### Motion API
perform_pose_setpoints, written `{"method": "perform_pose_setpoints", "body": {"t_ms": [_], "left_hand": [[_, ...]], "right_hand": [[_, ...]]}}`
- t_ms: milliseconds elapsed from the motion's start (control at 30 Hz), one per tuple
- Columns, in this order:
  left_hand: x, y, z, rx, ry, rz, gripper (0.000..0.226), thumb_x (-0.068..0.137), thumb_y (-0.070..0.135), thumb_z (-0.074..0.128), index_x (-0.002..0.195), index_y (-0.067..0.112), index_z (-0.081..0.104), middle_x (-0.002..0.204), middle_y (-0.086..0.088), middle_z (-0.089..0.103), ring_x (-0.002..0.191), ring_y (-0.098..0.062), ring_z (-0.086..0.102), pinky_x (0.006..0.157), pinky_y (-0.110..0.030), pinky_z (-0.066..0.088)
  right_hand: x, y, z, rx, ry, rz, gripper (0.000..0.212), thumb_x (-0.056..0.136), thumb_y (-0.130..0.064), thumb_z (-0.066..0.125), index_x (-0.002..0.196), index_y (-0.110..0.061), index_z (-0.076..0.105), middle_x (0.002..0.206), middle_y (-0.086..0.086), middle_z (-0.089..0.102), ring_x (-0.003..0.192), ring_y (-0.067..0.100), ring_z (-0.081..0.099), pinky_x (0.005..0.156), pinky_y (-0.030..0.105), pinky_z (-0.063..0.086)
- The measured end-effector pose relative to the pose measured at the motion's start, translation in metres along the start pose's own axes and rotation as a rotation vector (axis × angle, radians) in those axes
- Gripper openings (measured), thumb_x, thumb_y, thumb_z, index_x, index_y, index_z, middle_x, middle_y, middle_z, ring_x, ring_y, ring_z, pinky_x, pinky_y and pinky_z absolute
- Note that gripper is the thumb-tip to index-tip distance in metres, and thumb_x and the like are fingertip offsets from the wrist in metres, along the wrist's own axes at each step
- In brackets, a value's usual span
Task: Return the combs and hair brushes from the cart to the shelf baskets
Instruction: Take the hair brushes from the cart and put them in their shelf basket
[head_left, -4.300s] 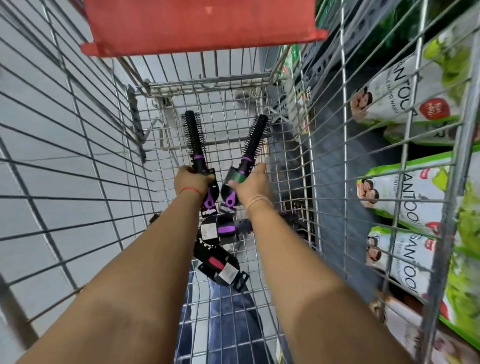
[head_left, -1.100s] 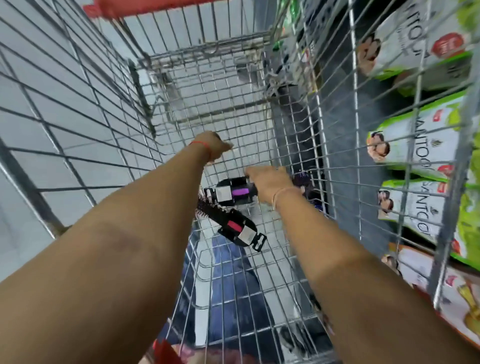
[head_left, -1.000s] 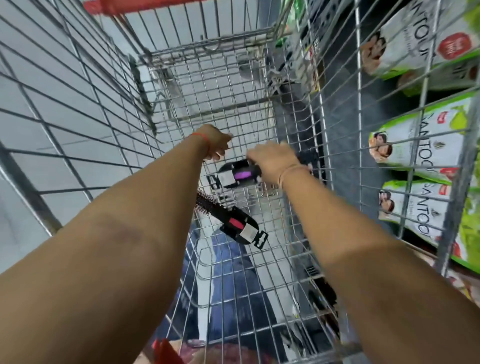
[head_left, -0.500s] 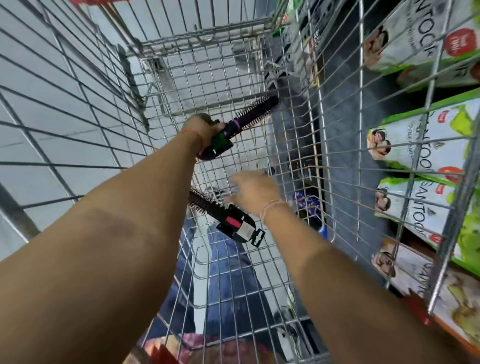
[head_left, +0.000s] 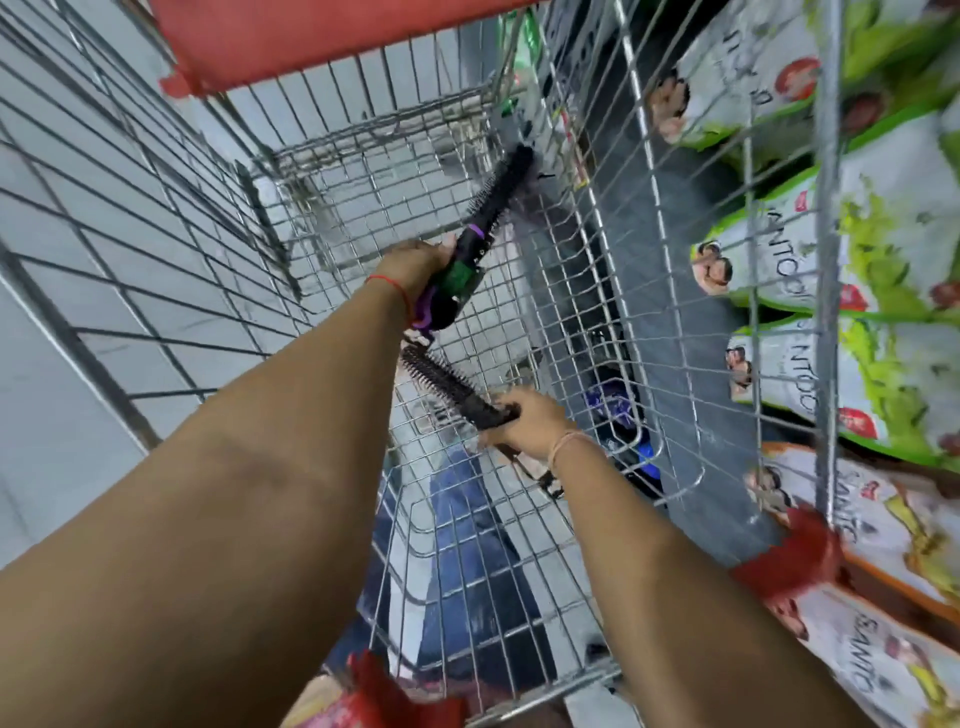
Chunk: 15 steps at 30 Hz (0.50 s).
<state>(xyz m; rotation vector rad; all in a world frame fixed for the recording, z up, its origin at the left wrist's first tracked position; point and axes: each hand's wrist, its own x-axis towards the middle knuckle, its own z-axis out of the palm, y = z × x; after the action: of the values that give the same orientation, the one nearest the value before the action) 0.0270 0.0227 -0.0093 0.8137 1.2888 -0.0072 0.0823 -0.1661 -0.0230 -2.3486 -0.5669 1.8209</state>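
Hands both busy: left hand (head_left: 415, 260) wrapped round a black bristly round brush (head_left: 480, 234) with purple bands, held up inside the wire cart (head_left: 597, 291); right hand (head_left: 530, 423) gripping a second spiky brush (head_left: 441, 376) low down, looks like by its handle, bit blurry.

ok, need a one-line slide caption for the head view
Inside a wire cart, the left hand and right hand each grip a round hair brush.
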Motion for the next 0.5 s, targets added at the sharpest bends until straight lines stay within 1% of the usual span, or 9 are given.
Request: {"method": "perform_pose_setpoints", "body": {"t_ms": [100,133,167,200,233,300,367,433,500], "left_hand": [[-0.024,0.015,0.009,-0.158,-0.207,-0.003,0.029,0.099,0.022,0.036,0.079,0.007,0.051,0.054,-0.002,0.064,0.048,-0.012,0.058,0.054,-0.019,0.048],[-0.035,0.020,0.011,-0.204,-0.249,-0.028,0.031,0.099,0.023,0.037,0.075,0.009,0.051,0.042,0.003,0.061,0.037,-0.009,0.055,0.045,-0.015,0.046],[-0.045,0.024,0.011,-0.236,-0.292,-0.030,0.029,0.097,0.024,0.041,0.074,0.011,0.054,0.039,0.005,0.061,0.033,-0.007,0.055,0.043,-0.013,0.045],[-0.056,0.030,0.012,-0.262,-0.363,-0.021,0.025,0.092,0.024,0.050,0.072,0.012,0.060,0.041,0.005,0.064,0.034,-0.008,0.058,0.043,-0.014,0.047],[-0.068,0.035,0.013,-0.292,-0.460,-0.002,0.017,0.080,0.024,0.063,0.069,0.012,0.067,0.045,0.004,0.068,0.037,-0.010,0.062,0.045,-0.015,0.051],[-0.092,0.048,0.018,-0.312,-0.675,0.061,0.032,0.041,0.032,0.084,0.058,0.007,0.076,0.052,0.001,0.072,0.045,-0.013,0.068,0.049,-0.019,0.056],[-0.115,0.060,0.026,-0.270,-0.812,0.085,0.053,0.014,0.039,0.092,0.055,0.008,0.077,0.054,0.000,0.074,0.048,-0.016,0.070,0.049,-0.023,0.058],[-0.141,0.077,0.036,-0.199,-0.917,0.118,0.062,0.002,0.041,0.092,0.053,0.007,0.077,0.052,-0.002,0.073,0.048,-0.017,0.071,0.045,-0.024,0.057],[-0.176,0.096,0.053,-0.098,-1.050,0.157,0.063,0.006,0.042,0.092,0.055,0.006,0.077,0.050,-0.003,0.071,0.045,-0.017,0.069,0.044,-0.021,0.055]], "right_hand": [[-0.024,-0.004,-0.014,0.142,-0.003,-0.015,0.026,0.075,-0.010,0.073,0.096,-0.011,0.058,0.099,0.007,0.062,0.095,0.027,0.059,0.090,0.041,0.053],[-0.035,-0.006,-0.018,0.202,0.025,-0.030,0.026,0.078,-0.010,0.071,0.099,-0.006,0.056,0.097,0.005,0.060,0.096,0.028,0.058,0.092,0.035,0.052],[-0.048,-0.008,-0.023,0.274,0.070,-0.047,0.034,0.080,-0.010,0.068,0.107,-0.001,0.050,0.095,0.002,0.057,0.092,0.028,0.058,0.084,0.019,0.053],[-0.061,-0.011,-0.027,0.362,0.123,-0.069,0.035,0.082,-0.008,0.066,0.108,0.001,0.045,0.088,-0.001,0.054,0.082,0.025,0.056,0.063,0.004,0.051],[-0.076,-0.016,-0.028,0.450,0.170,-0.095,0.026,0.082,-0.003,0.063,0.099,-0.005,0.043,0.079,-0.003,0.050,0.071,0.020,0.054,0.045,0.000,0.044],[-0.107,-0.024,-0.030,0.672,0.268,-0.201,0.034,0.082,0.009,0.056,0.081,-0.019,0.038,0.075,0.000,0.046,0.060,0.013,0.053,0.045,0.003,0.046],[-0.138,-0.030,-0.026,0.899,0.374,-0.292,0.040,0.081,0.016,0.049,0.080,-0.023,0.038,0.083,0.004,0.048,0.059,0.012,0.057,0.051,0.020,0.053],[-0.172,-0.032,-0.022,1.128,0.442,-0.396,0.040,0.080,0.015,0.043,0.087,-0.025,0.041,0.086,0.006,0.052,0.059,0.015,0.059,0.051,0.027,0.052],[-0.206,-0.032,-0.019,1.353,0.458,-0.540,0.040,0.076,0.014,0.040,0.090,-0.023,0.044,0.080,0.006,0.056,0.051,0.016,0.062,0.046,0.029,0.055]]}}
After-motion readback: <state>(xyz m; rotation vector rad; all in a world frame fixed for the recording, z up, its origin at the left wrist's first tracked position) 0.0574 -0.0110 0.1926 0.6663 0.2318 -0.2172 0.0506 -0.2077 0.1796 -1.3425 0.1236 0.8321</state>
